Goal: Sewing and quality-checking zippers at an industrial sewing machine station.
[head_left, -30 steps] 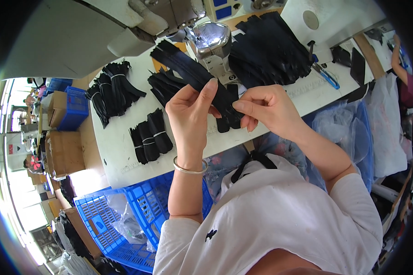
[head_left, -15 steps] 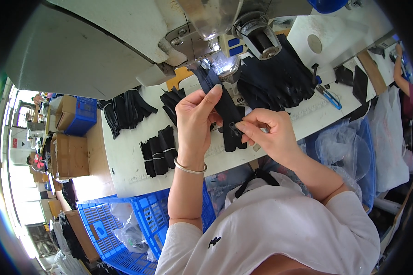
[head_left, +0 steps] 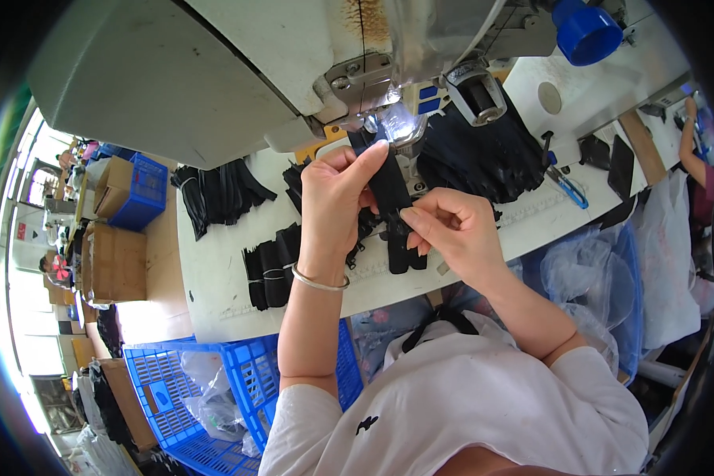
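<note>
Black zipper strip (head_left: 389,184), pinched in two hands just below the sewing head (head_left: 357,83).
Left hand (head_left: 335,190): thumb and fingers closed on the strip's upper part. Right hand (head_left: 458,232): finger and thumb gripping its edge lower down. Change: far end, a second earlier left of the sewing head's lit area, had come in beneath it, apparently within stitching reach. Surroundings: black bundles (head_left: 226,194) left of the sewing head, loose black pile (head_left: 476,155) right, blue-handled cutters (head_left: 567,188) farther right. Obstruction: left hand and glare partly hid the far end.
</note>
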